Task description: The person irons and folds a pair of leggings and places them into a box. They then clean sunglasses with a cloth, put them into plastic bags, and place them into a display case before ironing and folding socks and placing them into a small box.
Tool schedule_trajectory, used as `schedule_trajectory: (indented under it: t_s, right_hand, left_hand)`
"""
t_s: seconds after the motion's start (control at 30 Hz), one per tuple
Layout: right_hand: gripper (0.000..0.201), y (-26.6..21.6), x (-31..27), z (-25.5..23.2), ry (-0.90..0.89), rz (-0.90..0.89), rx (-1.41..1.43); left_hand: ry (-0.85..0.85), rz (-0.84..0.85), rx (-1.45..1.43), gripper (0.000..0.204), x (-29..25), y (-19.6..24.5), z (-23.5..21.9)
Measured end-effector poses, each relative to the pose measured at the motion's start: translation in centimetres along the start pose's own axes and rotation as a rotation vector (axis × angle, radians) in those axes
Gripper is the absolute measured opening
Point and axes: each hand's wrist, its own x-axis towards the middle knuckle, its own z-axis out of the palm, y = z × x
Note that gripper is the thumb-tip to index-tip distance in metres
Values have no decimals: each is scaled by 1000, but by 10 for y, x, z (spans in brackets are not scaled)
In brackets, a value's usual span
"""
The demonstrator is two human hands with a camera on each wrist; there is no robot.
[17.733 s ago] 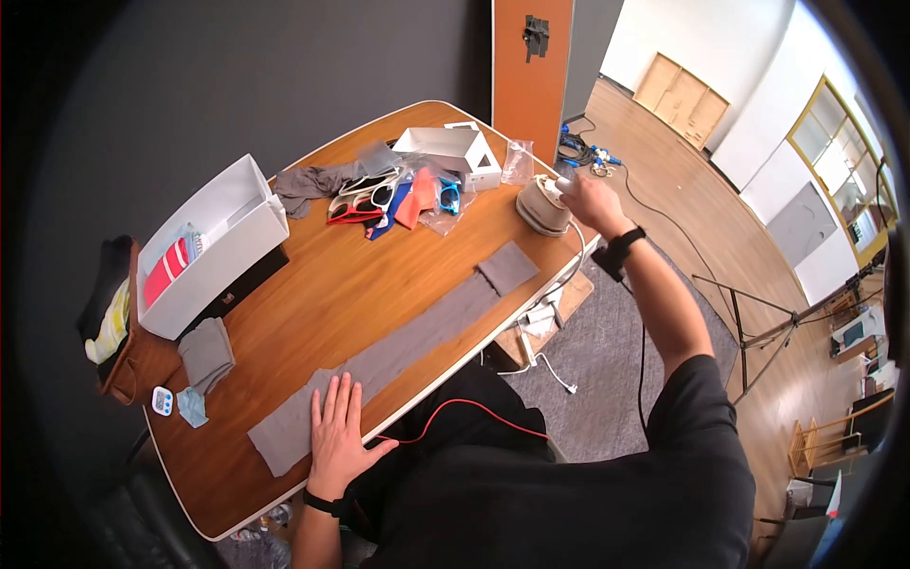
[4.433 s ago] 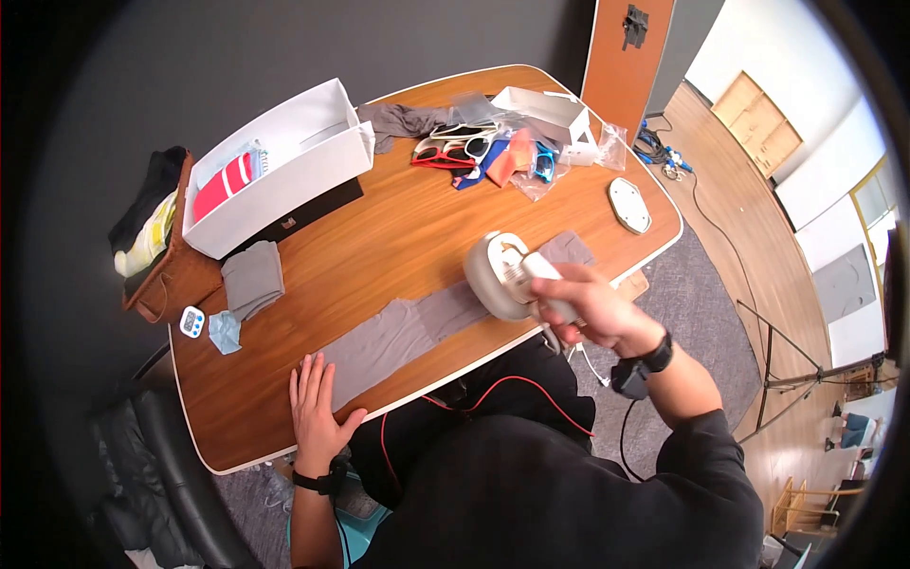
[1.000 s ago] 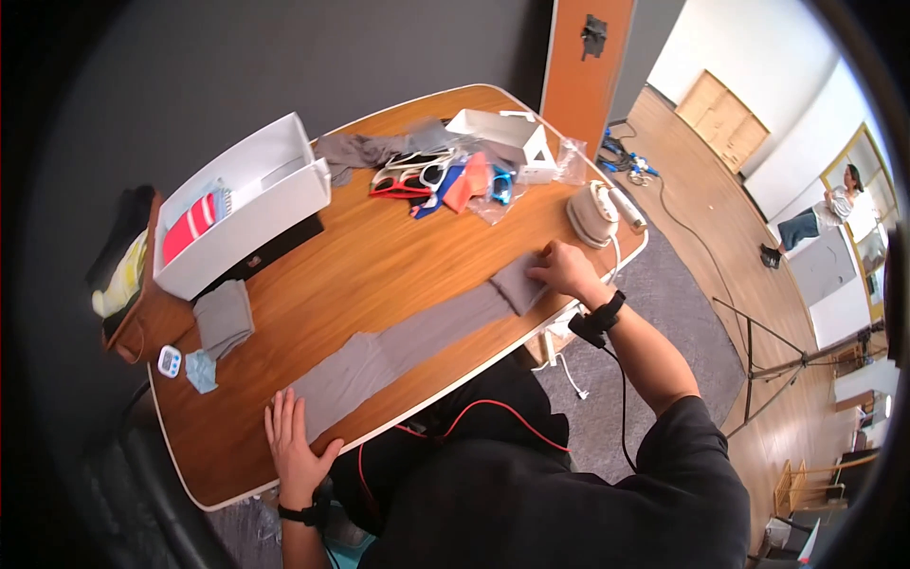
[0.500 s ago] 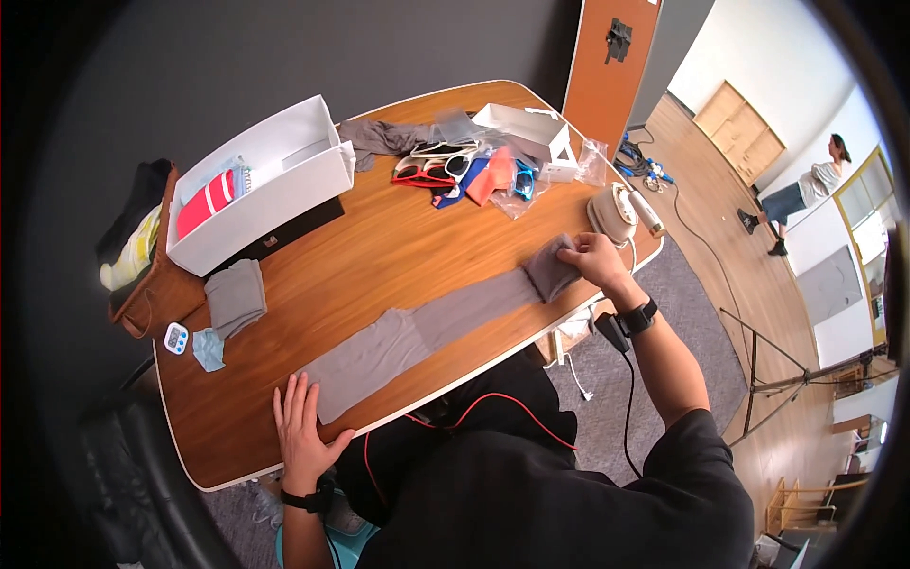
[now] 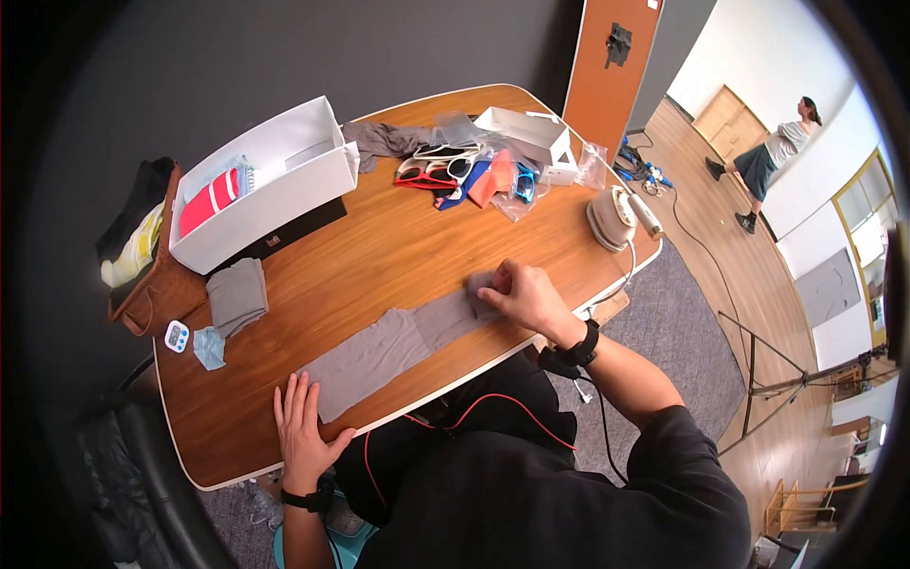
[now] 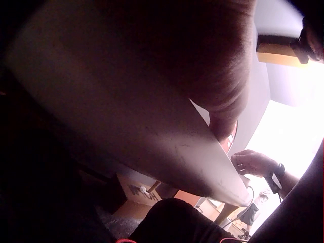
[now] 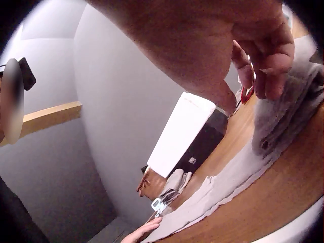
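Note:
A long strip of grey cloth [image 5: 379,351] lies along the table's near side, its right end folded over on itself. At that fold my right hand [image 5: 529,296] grips the cloth between thumb and curled fingers. In the right wrist view, the fingers [image 7: 273,81] come down over the raised layers. My left hand [image 5: 305,444] lies flat with straight fingers on the near edge, its fingertips right at the strip's left end. Its camera sees mostly the table's underside [image 6: 111,116]. A beige iron [image 5: 611,220] stands on its base at the table's right end.
On the wooden table [image 5: 379,256] are a white box [image 5: 256,199], a folded grey cloth [image 5: 237,296], a timer [image 5: 176,336] and sunglasses [image 5: 427,174] among plastic bags. The iron's cord [image 5: 621,284] hangs over the right edge. A person [image 5: 773,156] stands far back.
The iron, in my right hand some seconds ago, is back on its base. My right hand has folded the strip's right end further left. My left hand stays put; the far person has walked left.

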Motion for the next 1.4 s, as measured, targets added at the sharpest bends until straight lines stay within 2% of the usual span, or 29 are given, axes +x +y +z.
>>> schedule_trajectory:
  t_s: [0.07, 0.2, 0.27, 0.3, 0.37, 0.5, 0.57, 0.73, 0.83, 0.97, 1.03, 1.1, 1.13, 1.27, 1.4]
  right_hand:
    - [38, -6, -7, 4, 34, -85, -7]
    - [35, -14, -22, -5, 67, -71, -12]
    - [34, -5, -27, -6, 195, -154, -66]
    - [34, -3, -29, -3, 193, -152, -66]
    - [37, 2, -34, 4, 248, -289, -160]
    - [42, -7, -30, 29, 277, -327, -281]
    - [49, -9, -24, 42, 208, -241, -442]
    - [32, 7, -10, 56, 211, -261, -523]
    - [22, 14, -6, 38, 212, -201, -403]
    - [26, 21, 1, -19, 198, 60, -38]
    - [27, 49, 11, -36, 221, 118, 1]
    - [30, 76, 19, -49, 144, 242, 69]
    - [30, 106, 26, -45, 111, 260, 170]
    - [29, 126, 25, -48, 71, 389, 129]
    - [29, 114, 12, -56, 60, 383, -24]
  left_hand:
    - [2, 1, 2, 90, 0, 0, 0]
    - [8, 6, 4, 89, 0, 0, 1]
    - [9, 5, 0, 89, 0, -1, 1]
    - [12, 6, -4, 90, 0, -1, 2]
    - [12, 9, -5, 90, 0, -1, 2]
    - [7, 1, -3, 91, 1, 1, 0]
    - [2, 0, -4, 91, 1, 2, -1]
    - [6, 3, -17, 90, 2, 3, -3]
    - [16, 4, -29, 89, 2, 3, -2]
    - [-30, 9, 8, 90, 1, 1, -6]
    - [-39, 9, 21, 90, 0, -2, -7]
    - [-48, -32, 21, 90, -4, -9, -11]
    - [-60, -43, 16, 90, -6, -12, -12]
    - [-69, -57, 7, 91, -8, -15, -15]
    - [-75, -55, 15, 90, -9, -15, -15]
